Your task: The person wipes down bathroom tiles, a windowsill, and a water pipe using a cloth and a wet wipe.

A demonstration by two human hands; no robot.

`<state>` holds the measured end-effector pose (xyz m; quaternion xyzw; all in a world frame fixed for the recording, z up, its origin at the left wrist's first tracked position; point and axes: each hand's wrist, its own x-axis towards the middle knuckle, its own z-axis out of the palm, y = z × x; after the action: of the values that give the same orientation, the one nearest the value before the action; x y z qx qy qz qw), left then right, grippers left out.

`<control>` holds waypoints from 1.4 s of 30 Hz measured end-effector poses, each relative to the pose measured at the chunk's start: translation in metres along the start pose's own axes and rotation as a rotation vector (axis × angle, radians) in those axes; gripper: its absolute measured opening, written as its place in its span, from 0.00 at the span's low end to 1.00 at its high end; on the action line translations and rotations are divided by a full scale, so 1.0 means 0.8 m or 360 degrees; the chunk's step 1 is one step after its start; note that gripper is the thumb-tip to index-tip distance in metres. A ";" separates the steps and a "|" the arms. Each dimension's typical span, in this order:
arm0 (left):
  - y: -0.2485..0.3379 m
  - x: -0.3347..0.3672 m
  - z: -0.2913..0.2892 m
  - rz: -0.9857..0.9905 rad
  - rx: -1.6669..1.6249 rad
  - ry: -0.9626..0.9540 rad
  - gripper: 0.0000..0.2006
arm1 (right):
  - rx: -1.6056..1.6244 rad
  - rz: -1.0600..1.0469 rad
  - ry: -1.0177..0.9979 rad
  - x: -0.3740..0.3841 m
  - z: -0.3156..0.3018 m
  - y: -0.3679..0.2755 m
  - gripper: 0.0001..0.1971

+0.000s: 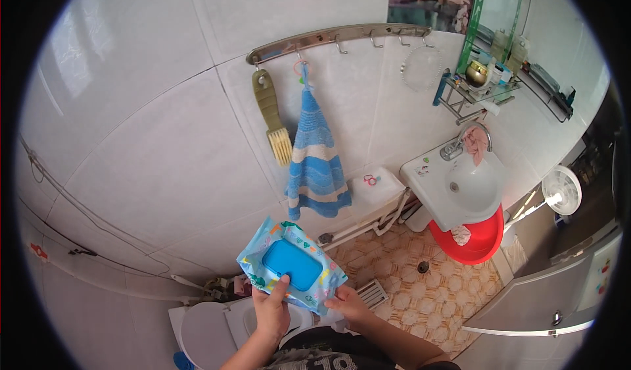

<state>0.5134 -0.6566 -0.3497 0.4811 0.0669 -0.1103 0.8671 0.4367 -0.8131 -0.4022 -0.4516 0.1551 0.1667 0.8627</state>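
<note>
A light blue pack of wet wipes (255, 257) with a coloured pattern is held up in front of me. Its blue plastic lid (294, 263) is closed. My left hand (270, 307) grips the pack's near left edge, its thumb lying on the lid's lower edge. With my right hand (348, 306) I pinch the pack's near right corner. Most of the fingers are hidden beneath the pack. Below and behind it, partly covered by my arms, is a white toilet (209, 334).
On the tiled wall a hook rail (322, 38) carries a brush (268, 107) and a striped towel (317, 153). To the right are a white sink (427, 172) with a pink cloth (474, 143), a red basin (483, 251) below it, a glass shelf (486, 94) and a fan (561, 190). A door (526, 311) stands at lower right.
</note>
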 end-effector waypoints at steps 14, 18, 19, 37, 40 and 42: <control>-0.058 0.034 0.060 -0.0198 0.0973 -0.0995 0.16 | 0.0636 -0.1863 0.1450 -0.050 -0.251 -0.178 0.17; -0.060 0.042 0.053 -0.0146 0.0902 -0.0864 0.13 | 0.0648 -0.2038 0.1609 -0.048 -0.348 -0.247 0.17; -0.060 0.046 0.047 -0.0183 0.0908 -0.0810 0.12 | 0.0695 -0.2058 0.1684 -0.042 -0.360 -0.267 0.17; -0.047 0.047 0.017 -0.0213 0.0893 -0.0454 0.12 | 0.0228 -0.1990 0.1488 0.072 -0.525 -0.482 0.13; -0.048 0.047 0.009 -0.0224 0.0929 -0.0403 0.12 | 0.0204 -0.1657 0.1413 0.065 -0.507 -0.482 0.15; -0.051 0.049 0.006 -0.0247 0.0937 -0.0391 0.13 | 0.0190 -0.1458 0.1290 0.057 -0.502 -0.474 0.16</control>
<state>0.5408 -0.6866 -0.3897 0.6877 -0.0366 -0.2478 0.6814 0.5925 -1.3432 -0.3639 -0.4506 0.2702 -0.4149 0.7428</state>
